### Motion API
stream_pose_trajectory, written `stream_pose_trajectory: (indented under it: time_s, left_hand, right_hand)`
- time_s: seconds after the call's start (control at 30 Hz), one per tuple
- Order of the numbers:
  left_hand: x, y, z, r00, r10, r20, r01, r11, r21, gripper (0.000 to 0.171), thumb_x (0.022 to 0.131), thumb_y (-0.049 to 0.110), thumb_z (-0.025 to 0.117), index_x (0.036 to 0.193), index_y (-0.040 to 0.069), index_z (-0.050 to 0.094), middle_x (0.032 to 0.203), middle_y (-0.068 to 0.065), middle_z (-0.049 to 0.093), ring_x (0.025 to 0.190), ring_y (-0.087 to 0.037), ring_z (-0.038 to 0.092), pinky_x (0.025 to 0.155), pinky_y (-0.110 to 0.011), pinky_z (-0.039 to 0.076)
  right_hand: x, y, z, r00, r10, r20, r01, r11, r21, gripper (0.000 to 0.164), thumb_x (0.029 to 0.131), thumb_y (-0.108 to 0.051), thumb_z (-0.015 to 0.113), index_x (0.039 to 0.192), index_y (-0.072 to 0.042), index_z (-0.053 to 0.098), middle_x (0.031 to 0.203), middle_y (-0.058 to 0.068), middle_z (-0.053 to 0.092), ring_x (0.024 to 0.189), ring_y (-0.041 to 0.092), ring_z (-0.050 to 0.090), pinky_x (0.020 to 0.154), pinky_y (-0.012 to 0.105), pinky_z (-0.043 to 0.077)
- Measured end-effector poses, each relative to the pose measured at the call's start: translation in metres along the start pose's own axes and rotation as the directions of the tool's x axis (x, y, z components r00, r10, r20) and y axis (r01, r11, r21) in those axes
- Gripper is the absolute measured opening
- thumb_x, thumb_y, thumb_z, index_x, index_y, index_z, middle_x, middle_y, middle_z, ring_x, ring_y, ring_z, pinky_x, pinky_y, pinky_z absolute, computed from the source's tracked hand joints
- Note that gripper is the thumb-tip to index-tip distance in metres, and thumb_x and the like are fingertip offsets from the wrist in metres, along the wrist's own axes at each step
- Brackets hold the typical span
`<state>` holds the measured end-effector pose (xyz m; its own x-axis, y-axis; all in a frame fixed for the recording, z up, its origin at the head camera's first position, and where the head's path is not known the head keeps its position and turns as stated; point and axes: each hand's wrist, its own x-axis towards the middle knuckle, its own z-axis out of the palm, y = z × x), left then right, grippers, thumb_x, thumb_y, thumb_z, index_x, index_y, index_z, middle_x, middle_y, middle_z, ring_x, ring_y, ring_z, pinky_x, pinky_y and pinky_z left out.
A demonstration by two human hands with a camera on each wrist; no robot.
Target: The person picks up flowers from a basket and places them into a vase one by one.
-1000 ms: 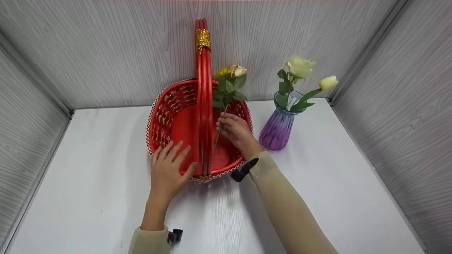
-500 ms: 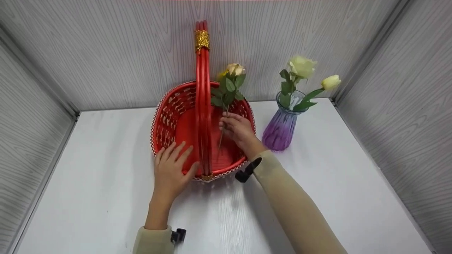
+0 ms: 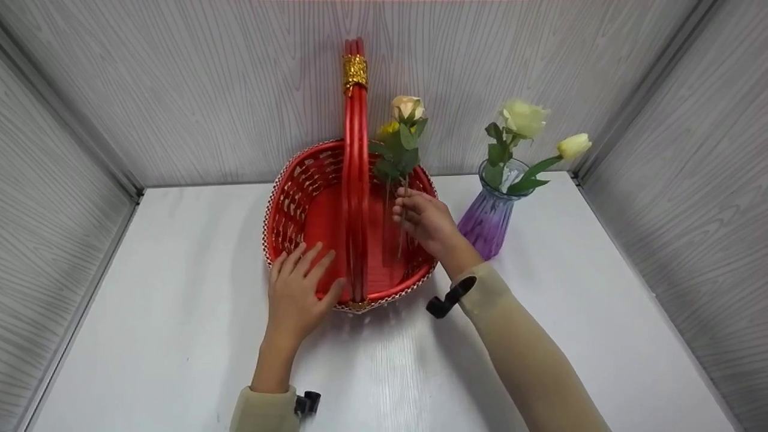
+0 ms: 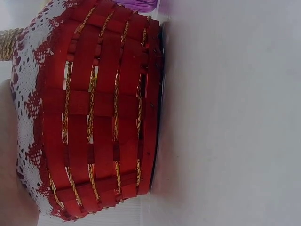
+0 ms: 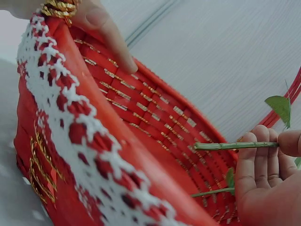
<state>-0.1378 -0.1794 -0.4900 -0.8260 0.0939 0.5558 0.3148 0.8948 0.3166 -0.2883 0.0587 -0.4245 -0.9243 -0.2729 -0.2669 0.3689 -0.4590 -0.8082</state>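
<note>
My right hand (image 3: 429, 222) pinches the green stem (image 5: 225, 146) of a cream rose (image 3: 407, 108) between thumb and fingers. It hangs over the right half of a red woven basket (image 3: 321, 216), the bloom above the rim and the cut end pointing down inside. A yellow flower (image 3: 389, 128) stands behind the rose in the basket, partly hidden by leaves. Its lower stem (image 5: 211, 192) shows in the right wrist view. My left hand (image 3: 294, 303) rests on the basket's front-left rim, fingers spread and reaching inside; the left wrist view shows the basket's woven outer side (image 4: 103, 108).
A blue-to-purple glass vase (image 3: 489, 225) stands just right of the basket, holding a pale rose (image 3: 524, 118) and a yellow tulip (image 3: 574, 146). The tall basket handle (image 3: 355, 180) rises between my hands. Grey panels (image 3: 240, 90) enclose the white table (image 3: 180, 288).
My right hand has shifted rightward with the rose, which has come up a little and now stands straighter. The yellow flower shows more separately from it. My left hand stays on the rim.
</note>
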Motion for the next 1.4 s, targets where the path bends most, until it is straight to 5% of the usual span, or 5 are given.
stream_pose_trajectory:
  time_s: [0.47,0.73,0.87,1.13,1.4]
  left_hand:
    - [0.004,0.005,0.001,1.000,-0.004,-0.014,0.004,1.000,-0.007,0.057,0.094,0.059,0.050,0.133,0.020,0.066,0.142,-0.008,0.059,0.138,-0.034,0.046,0.116,-0.058,0.024]
    - [0.004,0.004,0.001,1.000,-0.003,-0.010,0.003,1.000,-0.005,0.057,0.094,0.059,0.052,0.132,0.019,0.067,0.144,-0.007,0.058,0.138,-0.035,0.046,0.117,-0.058,0.023]
    - [0.004,0.004,0.000,1.000,-0.010,0.008,0.010,1.000,0.000,0.058,0.093,0.060,0.051,0.133,0.020,0.066,0.145,-0.007,0.057,0.139,-0.034,0.044,0.117,-0.058,0.022]
    - [0.003,0.003,0.000,1.000,-0.007,0.003,0.007,1.000,0.012,0.056,0.092,0.056,0.055,0.133,0.019,0.066,0.144,-0.007,0.057,0.137,-0.035,0.046,0.116,-0.059,0.024]
    - [0.000,0.000,0.001,1.000,0.000,-0.006,0.000,1.000,0.011,0.055,0.092,0.054,0.055,0.132,0.018,0.067,0.143,-0.008,0.058,0.137,-0.035,0.046,0.116,-0.060,0.025]
  right_hand:
    - [-0.033,-0.037,-0.024,0.999,-0.054,0.001,0.053,0.986,-0.159,0.021,0.099,-0.003,0.052,0.118,0.001,0.060,0.090,0.009,0.066,0.076,0.015,0.065,0.074,0.029,0.059]
    - [-0.058,-0.054,-0.040,0.985,-0.143,0.095,0.170,0.883,-0.437,0.021,0.101,-0.009,0.057,0.118,0.002,0.065,0.100,0.018,0.069,0.084,0.020,0.069,0.088,0.041,0.059]
    - [-0.071,-0.062,-0.053,0.963,-0.215,0.164,0.270,0.710,-0.651,0.024,0.100,-0.010,0.058,0.118,0.004,0.067,0.101,0.020,0.070,0.086,0.022,0.070,0.084,0.035,0.060]
    - [-0.092,-0.085,-0.060,0.868,-0.349,0.354,0.430,0.167,-0.887,0.016,0.096,-0.011,0.064,0.107,-0.007,0.076,0.099,0.009,0.075,0.084,0.020,0.070,0.075,0.026,0.058]
    - [-0.094,-0.107,-0.045,0.778,-0.387,0.495,0.489,-0.123,-0.864,0.014,0.095,-0.006,0.066,0.101,-0.007,0.078,0.097,0.006,0.077,0.074,0.014,0.064,0.068,0.032,0.054]
